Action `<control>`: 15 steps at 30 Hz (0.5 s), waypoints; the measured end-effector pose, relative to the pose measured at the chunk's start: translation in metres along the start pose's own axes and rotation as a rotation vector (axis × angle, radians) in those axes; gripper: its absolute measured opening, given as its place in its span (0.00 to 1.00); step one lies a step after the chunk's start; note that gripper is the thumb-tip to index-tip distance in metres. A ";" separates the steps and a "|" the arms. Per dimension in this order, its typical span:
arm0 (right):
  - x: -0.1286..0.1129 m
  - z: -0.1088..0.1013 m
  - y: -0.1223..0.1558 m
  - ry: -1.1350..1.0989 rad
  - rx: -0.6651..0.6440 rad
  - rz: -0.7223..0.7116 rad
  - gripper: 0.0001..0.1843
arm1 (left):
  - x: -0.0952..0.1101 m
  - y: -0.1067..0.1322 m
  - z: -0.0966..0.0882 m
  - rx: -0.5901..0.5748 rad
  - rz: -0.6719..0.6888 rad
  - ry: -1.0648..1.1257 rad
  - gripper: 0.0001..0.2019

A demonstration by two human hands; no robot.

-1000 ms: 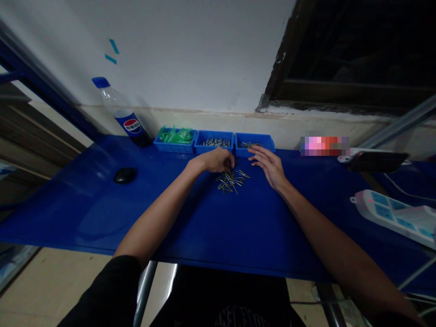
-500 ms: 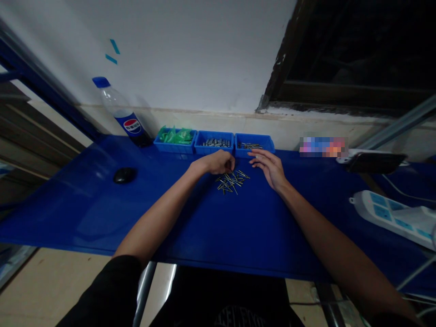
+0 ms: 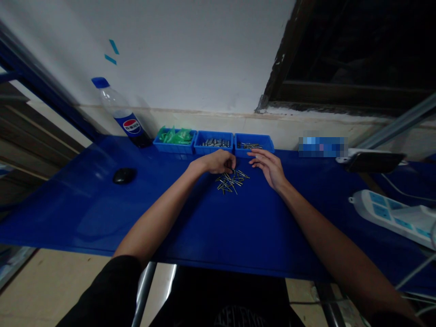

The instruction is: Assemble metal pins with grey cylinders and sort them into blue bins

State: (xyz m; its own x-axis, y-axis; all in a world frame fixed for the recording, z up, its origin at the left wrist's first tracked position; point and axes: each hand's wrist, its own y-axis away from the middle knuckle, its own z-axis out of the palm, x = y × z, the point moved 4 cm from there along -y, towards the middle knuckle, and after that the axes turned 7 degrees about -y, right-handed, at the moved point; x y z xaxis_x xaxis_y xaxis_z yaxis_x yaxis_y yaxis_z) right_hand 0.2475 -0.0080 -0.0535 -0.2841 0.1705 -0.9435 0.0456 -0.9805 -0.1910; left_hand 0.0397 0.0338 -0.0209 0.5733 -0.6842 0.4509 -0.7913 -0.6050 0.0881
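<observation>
A loose pile of thin, screw-like metal pieces lies on the blue table, some brassy and some silvery. My left hand is at the pile's upper edge, thumb and fingers closed in a pinch. What sits between those fingertips is too small and dark to make out. To the right of the pile, my right hand is open, fingers stretched out and apart, holding nothing. Its fingertips are just in front of the right blue bin, which holds similar thin pieces. The middle blue bin contains short grey metal parts.
A left blue bin holds green plastic pieces, with a Pepsi bottle beside it. A black mouse lies on the left of the table. On the right are a dark phone-like device and a white power strip.
The fingertips of my left hand have shifted very slightly at the pile's upper edge, still pinched. My right hand has stayed in place.
</observation>
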 end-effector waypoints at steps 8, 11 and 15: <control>0.002 -0.002 -0.001 0.015 0.006 0.011 0.16 | 0.004 -0.001 0.004 -0.034 -0.008 -0.046 0.06; 0.001 -0.001 -0.002 -0.003 0.005 0.008 0.16 | 0.002 -0.001 0.004 -0.014 -0.024 -0.058 0.06; 0.000 0.000 -0.001 -0.028 0.005 0.007 0.14 | 0.002 -0.002 0.005 0.052 -0.013 -0.040 0.11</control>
State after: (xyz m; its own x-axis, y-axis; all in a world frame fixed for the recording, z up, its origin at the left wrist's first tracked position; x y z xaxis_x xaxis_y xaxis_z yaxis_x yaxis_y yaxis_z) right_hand 0.2472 -0.0071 -0.0529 -0.3105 0.1612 -0.9368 0.0428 -0.9821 -0.1832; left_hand 0.0439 0.0315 -0.0249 0.5921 -0.6914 0.4139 -0.7725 -0.6333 0.0472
